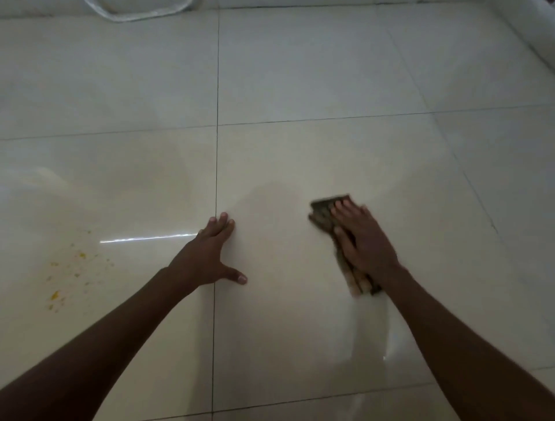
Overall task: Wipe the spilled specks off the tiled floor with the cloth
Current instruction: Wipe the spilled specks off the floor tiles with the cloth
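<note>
While our right hand (pixel 365 240) presses flat on the cloth (pixel 326 215), our left hand (pixel 210 252) rests spread on the floor (pixel 300 75), yellow specks (pixel 69 270) far left.

1. A pale, translucent plastic rim (pixel 141 13), perhaps of a bag or tub, curves along the far edge of the floor, left of the middle. Only its lower part shows, so what it is cannot be told.
2. A white raised ledge (pixel 528 33) runs slantwise across the far right corner of the floor.
3. A white strip of wall base (pixel 300 3) lies along the far edge of the floor.
4. A thin bright streak of reflected light (pixel 148 238) lies on the floor near its left side.
</note>
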